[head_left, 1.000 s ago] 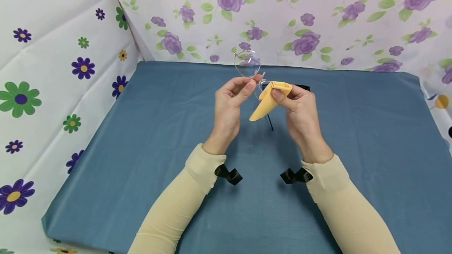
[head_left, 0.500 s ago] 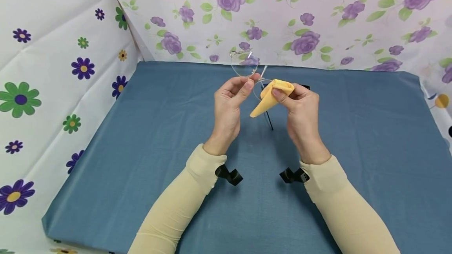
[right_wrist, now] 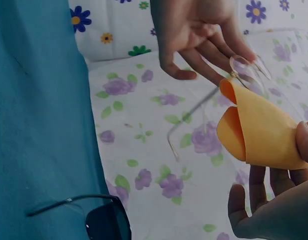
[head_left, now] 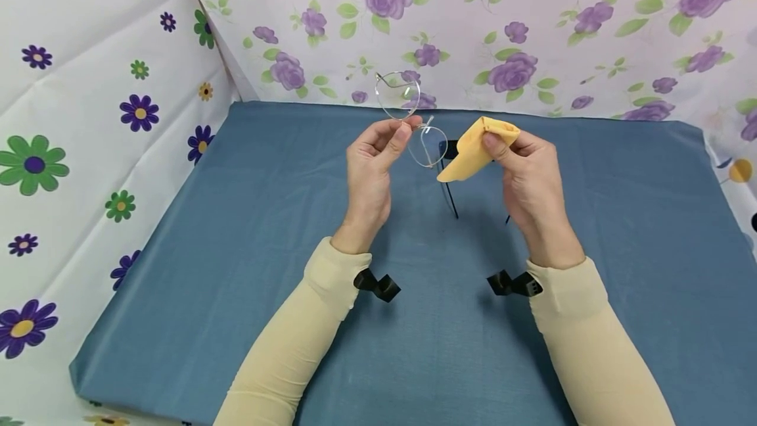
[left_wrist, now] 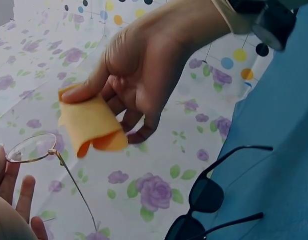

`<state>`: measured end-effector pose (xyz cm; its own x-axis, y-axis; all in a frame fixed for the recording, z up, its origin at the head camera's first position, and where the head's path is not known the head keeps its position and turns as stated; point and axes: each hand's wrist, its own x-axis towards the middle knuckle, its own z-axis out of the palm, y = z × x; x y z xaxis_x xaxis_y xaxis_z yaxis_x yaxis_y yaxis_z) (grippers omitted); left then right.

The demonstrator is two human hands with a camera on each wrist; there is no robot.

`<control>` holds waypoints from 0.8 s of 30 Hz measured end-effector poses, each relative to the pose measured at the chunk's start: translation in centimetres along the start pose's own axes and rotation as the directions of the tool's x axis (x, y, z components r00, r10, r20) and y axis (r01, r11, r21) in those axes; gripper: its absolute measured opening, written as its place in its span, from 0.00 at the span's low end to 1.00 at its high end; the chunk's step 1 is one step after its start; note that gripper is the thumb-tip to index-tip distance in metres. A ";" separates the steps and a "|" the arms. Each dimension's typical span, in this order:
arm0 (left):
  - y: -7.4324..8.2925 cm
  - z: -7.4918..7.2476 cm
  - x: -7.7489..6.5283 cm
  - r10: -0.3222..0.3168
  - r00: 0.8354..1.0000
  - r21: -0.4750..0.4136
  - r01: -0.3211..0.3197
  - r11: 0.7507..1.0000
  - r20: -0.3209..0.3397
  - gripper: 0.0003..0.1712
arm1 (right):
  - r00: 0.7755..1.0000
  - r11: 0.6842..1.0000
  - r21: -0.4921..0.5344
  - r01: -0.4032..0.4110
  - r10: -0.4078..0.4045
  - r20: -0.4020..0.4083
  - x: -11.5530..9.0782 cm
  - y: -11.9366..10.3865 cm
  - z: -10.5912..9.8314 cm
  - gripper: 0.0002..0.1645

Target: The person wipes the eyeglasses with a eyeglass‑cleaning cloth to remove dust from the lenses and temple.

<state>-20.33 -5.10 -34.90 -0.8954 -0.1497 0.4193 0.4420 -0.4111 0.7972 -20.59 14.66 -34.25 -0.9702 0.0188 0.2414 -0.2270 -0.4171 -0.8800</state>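
Observation:
Near the table's back edge, my left hand (head_left: 371, 173) pinches round wire-rimmed eyeglasses (head_left: 427, 146) by the middle, between thumb and fingertips. One clear lens points up and the other down to the right. Opposite it, my right hand (head_left: 535, 183) grips a folded yellow cloth (head_left: 473, 153) between thumb and fingers. A small gap parts the cloth from the glasses in the head view. One thin temple arm (left_wrist: 76, 185) of the glasses hangs down in the left wrist view. The cloth's folded edges (right_wrist: 236, 135) gape open in the right wrist view.
Black sunglasses (left_wrist: 206, 194) rest on the blue-covered table (head_left: 248, 215) behind the cloth, partly hidden in the head view with their temples toward me. Flower-patterned sheets (head_left: 331, 31) rise at the back and left.
My right hand has drawn the yellow cloth off the lower lens, to the right and slightly up. The left hand and the eyeglasses have shifted a little left and up. More of the sunglasses shows.

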 end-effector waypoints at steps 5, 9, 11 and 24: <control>0.1 -0.4 0.4 -0.026 0.999 -0.046 0.025 0.999 -0.035 0.04 | 0.998 0.996 -0.079 -0.028 0.032 0.051 0.0 -0.6 -0.5 0.12; 0.3 -0.4 0.5 -0.097 0.994 -0.108 0.092 0.990 -0.048 0.06 | 0.989 0.947 -0.322 -0.004 0.051 0.140 -0.4 -0.8 -0.2 0.14; 0.4 -0.4 0.4 -0.135 0.989 -0.136 0.127 0.983 -0.058 0.06 | 0.982 0.891 -0.451 0.048 0.041 0.186 -0.7 -0.7 0.2 0.15; 0.4 -0.2 0.0 -0.162 0.981 -0.156 0.144 0.977 -0.109 0.04 | 0.892 0.576 -0.681 0.452 -0.274 0.360 -2.1 1.8 2.6 0.14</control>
<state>-20.21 -5.48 -34.68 -0.9557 -0.1781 0.2343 0.2943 -0.5640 0.7716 -18.80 11.52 -35.31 -0.7729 -0.1963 0.6034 -0.6265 0.3871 -0.6765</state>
